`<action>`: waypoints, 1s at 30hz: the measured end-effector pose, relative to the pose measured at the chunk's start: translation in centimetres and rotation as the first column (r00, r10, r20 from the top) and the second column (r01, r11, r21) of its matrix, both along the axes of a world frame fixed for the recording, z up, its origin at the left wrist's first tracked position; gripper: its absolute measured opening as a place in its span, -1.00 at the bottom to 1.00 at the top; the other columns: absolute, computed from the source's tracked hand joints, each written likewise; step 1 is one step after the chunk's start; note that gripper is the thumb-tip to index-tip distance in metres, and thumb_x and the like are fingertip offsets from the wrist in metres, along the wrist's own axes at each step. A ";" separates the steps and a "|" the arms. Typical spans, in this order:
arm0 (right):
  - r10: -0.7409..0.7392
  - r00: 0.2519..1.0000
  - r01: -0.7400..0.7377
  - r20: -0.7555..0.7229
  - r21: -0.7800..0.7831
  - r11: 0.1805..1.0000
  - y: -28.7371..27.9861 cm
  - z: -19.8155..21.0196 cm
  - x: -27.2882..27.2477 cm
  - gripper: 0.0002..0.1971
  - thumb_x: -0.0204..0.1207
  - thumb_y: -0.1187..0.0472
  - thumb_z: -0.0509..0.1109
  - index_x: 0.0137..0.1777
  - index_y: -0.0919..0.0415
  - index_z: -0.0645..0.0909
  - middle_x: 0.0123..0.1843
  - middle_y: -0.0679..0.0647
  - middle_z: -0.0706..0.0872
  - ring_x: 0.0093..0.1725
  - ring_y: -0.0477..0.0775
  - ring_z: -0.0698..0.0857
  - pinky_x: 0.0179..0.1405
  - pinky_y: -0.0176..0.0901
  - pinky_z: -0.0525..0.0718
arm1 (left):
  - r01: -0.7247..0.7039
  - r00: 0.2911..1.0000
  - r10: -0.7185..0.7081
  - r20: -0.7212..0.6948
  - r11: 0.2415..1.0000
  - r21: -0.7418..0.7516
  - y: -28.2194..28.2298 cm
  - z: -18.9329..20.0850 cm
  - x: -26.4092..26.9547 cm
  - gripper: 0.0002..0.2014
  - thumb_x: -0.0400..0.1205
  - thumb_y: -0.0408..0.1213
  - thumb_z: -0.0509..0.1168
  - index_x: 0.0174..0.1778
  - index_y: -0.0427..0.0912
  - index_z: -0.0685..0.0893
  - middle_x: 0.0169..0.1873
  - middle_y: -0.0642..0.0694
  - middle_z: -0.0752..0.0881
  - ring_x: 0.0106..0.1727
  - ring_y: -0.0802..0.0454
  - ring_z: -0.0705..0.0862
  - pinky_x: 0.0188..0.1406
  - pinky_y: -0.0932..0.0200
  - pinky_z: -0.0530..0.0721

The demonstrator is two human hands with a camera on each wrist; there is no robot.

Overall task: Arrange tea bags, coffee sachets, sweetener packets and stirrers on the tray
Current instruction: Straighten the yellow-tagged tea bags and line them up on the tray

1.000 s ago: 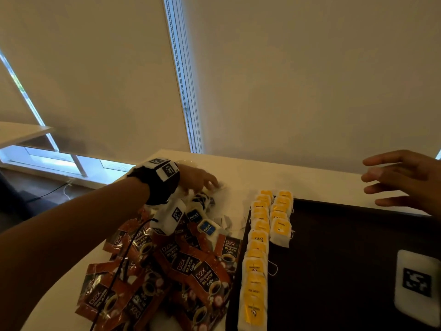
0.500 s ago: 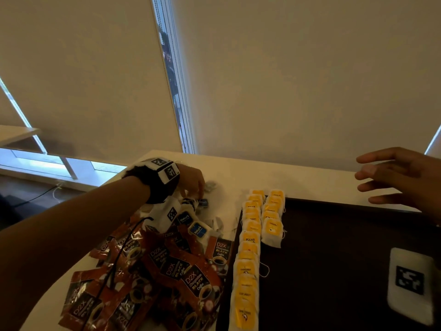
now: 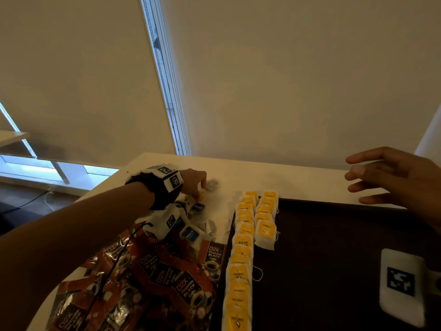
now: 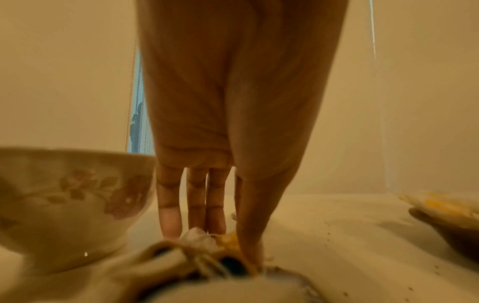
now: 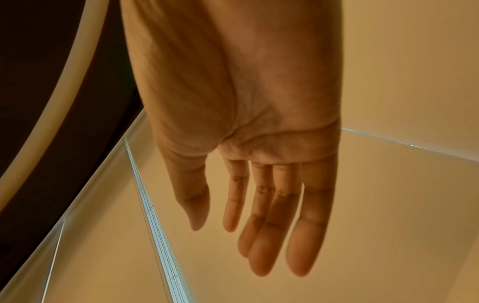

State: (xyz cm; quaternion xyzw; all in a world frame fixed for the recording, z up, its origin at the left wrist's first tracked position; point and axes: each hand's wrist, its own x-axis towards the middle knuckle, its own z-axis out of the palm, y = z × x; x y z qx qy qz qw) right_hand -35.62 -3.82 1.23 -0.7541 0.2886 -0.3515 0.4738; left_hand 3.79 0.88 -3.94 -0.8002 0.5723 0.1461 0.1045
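Note:
My left hand (image 3: 199, 191) reaches down into loose tea bags on the white table, just left of the dark tray (image 3: 334, 259). In the left wrist view its thumb and fingertips (image 4: 207, 225) pinch a white tea bag with a yellow tag (image 4: 228, 239). Two rows of yellow-tagged tea bags (image 3: 241, 263) line the tray's left edge. Red-brown coffee sachets (image 3: 167, 278) lie heaped on the table near me. Blue-tagged tea bags (image 3: 189, 234) sit between that heap and my left hand. My right hand (image 3: 381, 177) hovers open and empty above the tray's far right side, fingers spread (image 5: 259, 246).
A floral ceramic bowl (image 4: 64, 205) stands on the table just left of my left hand. Roller blinds close off the table's far edge. The tray's middle and right part (image 3: 322, 295) is bare dark surface. A white marker block (image 3: 401, 285) is strapped at my right wrist.
My left hand has drawn back a little from the far packets and its fingers have come down onto a yellow-tagged tea bag. My right hand has hardly moved.

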 end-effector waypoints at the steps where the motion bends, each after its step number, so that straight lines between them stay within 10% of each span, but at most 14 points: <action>1: 0.000 1.000 0.000 -0.001 -0.001 1.000 0.0 0.0 0.0 -0.19 -0.39 -0.58 0.50 -0.07 -0.23 0.71 -0.08 -0.05 0.81 -0.11 -0.05 0.81 -0.34 -0.27 0.76 | -0.004 1.000 0.004 -0.004 1.000 -0.001 -0.1 -0.2 0.0 -0.54 0.57 -0.20 0.41 0.34 -0.20 0.45 0.12 -0.21 0.64 0.01 -0.05 0.56 0.12 0.04 0.56; 12: -0.033 0.999 0.033 -0.007 0.008 0.999 0.0 0.4 -0.4 -0.21 -0.37 -0.57 0.50 -0.07 -0.25 0.71 -0.07 -0.06 0.81 -0.11 -0.05 0.81 -0.37 -0.27 0.74 | 0.169 0.986 -0.164 0.041 0.959 -0.228 -1.2 0.7 0.9 -0.84 0.41 -0.33 0.52 -0.15 -0.29 0.77 -0.08 -0.08 0.62 0.17 -0.15 0.58 0.11 0.11 0.54; 15: -0.046 0.999 0.046 -0.006 0.005 0.999 0.1 0.5 -0.5 -0.20 -0.38 -0.57 0.50 -0.07 -0.24 0.71 -0.08 -0.06 0.81 -0.12 -0.05 0.81 -0.35 -0.26 0.76 | 0.252 0.968 -0.244 0.065 0.944 -0.211 -2.0 -0.2 0.3 -0.84 0.44 -0.37 0.49 -0.12 -0.33 0.71 0.18 -0.14 0.54 0.25 -0.11 0.50 0.24 0.15 0.47; 20: -0.082 0.997 0.082 0.008 0.039 0.996 0.3 0.7 -0.5 -0.60 0.14 -0.20 0.44 -0.01 -0.11 0.69 -0.12 -0.07 0.81 -0.14 -0.05 0.80 -0.40 -0.33 0.73 | 0.242 0.969 -0.247 -0.009 0.954 -0.176 -2.5 -0.3 -1.0 -0.80 0.51 -0.48 0.31 0.03 -0.41 0.67 0.09 -0.21 0.65 0.03 -0.02 0.53 0.04 0.13 0.51; 25: -0.114 0.993 0.114 -0.004 0.058 0.992 0.6 0.9 -0.6 -0.76 0.37 0.01 0.37 0.04 -0.06 0.66 -0.14 -0.08 0.80 -0.16 -0.09 0.80 -0.39 -0.33 0.75 | 0.223 0.972 -0.232 -0.018 0.950 -0.216 -2.1 -0.6 -1.2 -0.84 0.50 -0.48 0.27 -0.35 -0.18 0.52 -0.33 -0.02 0.57 -0.20 0.00 0.53 -0.33 0.31 0.44; 30: -0.130 0.991 0.130 0.006 0.050 0.990 1.1 1.2 -0.4 -0.82 0.49 0.12 0.36 0.08 0.00 0.66 -0.12 -0.02 0.80 -0.13 -0.05 0.80 -0.22 -0.19 0.80 | 0.023 0.905 -0.215 -0.368 0.887 -0.460 0.0 2.5 -1.8 -0.88 0.52 -0.38 0.43 -0.27 -0.24 0.62 -0.28 -0.16 0.76 -0.31 0.13 0.70 -0.21 0.33 0.62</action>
